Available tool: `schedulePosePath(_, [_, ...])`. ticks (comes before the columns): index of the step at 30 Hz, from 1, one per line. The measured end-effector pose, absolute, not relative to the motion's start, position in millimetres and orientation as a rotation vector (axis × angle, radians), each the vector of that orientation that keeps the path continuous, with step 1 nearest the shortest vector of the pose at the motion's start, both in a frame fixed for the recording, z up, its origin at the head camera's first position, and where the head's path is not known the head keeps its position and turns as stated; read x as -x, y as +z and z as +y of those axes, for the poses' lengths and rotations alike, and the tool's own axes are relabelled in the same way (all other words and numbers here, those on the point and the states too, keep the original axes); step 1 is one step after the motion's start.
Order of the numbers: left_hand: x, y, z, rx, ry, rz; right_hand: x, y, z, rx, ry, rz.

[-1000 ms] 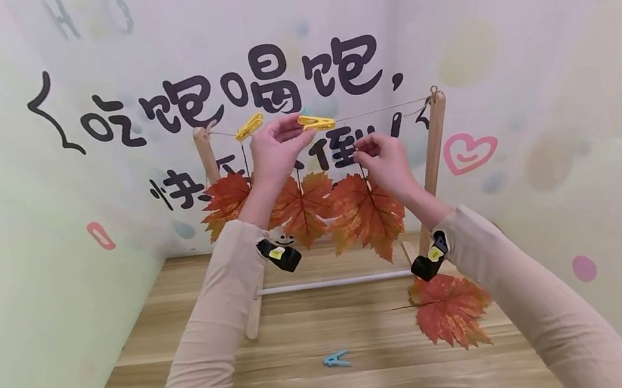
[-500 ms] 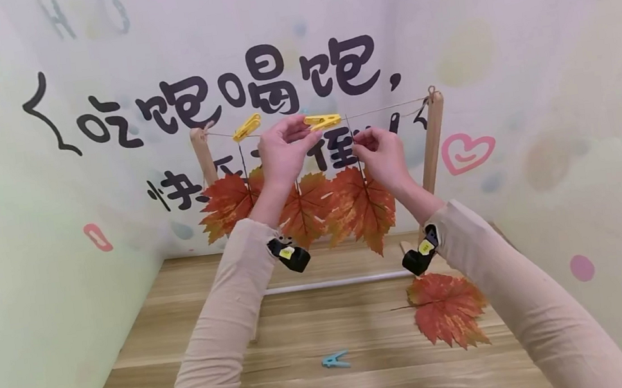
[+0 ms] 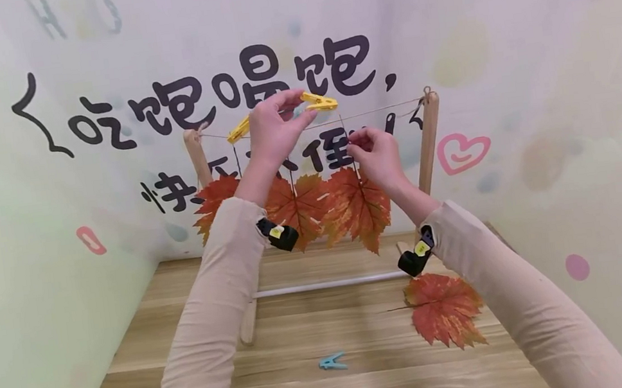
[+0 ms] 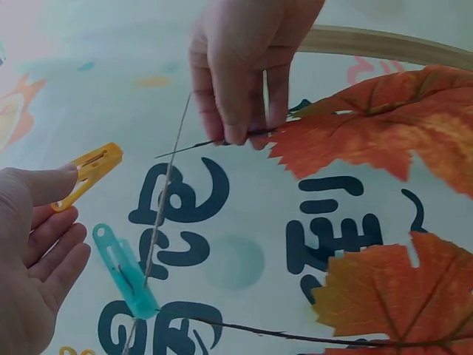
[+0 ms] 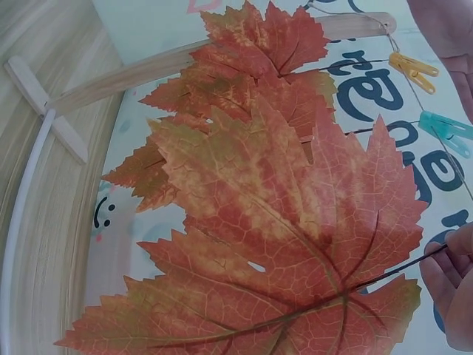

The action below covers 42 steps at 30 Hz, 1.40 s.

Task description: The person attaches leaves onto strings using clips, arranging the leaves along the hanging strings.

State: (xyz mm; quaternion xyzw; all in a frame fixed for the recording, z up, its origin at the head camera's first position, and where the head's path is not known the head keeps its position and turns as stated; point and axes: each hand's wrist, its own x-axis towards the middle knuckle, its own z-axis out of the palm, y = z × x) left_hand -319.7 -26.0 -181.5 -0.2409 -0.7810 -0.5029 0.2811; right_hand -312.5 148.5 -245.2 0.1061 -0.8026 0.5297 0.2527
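Orange leaf (image 3: 353, 207), right of centre, hung below right hand (image 3: 379, 154), its stem (image 5: 403, 268) pinched, yellow clothespin (image 3: 328, 104) pinched by left hand (image 3: 275, 127).

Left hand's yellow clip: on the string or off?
Off: in the left wrist view, the left hand holds the yellow clip clear of the string.

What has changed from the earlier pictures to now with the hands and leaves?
The left hand has raised the yellow clothespin from about level with the twine to above it. The right hand still pinches the stem of a red-orange leaf, which barely shifted. Nothing was newly gripped or released. The loose leaf and blue clothespin stayed on the table.
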Motion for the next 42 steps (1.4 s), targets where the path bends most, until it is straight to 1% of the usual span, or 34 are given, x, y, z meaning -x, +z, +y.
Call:
schedulePosePath(9, [332.6,-173.7,-28.8,0.617,-1.259,-2.231,312.9,-245.4,147.2,-0.272,1.466,-2.179])
schedulePosePath(21, [337.2,-176.1,-27.7,0.671,-1.425,-2.238,314.4,-247.1,146.0,-0.254,1.477,-2.157])
schedulePosePath(30, [337.0,-173.7,-21.7,0.704,-1.177,-2.318,315.7,-246.5,149.1,-0.226,1.521,-2.155])
schedulePosePath(42, [341.3,-178.1,-19.9,0.756,-1.220,-2.245,316.5,-246.8,145.0,-0.187,1.523,-2.139])
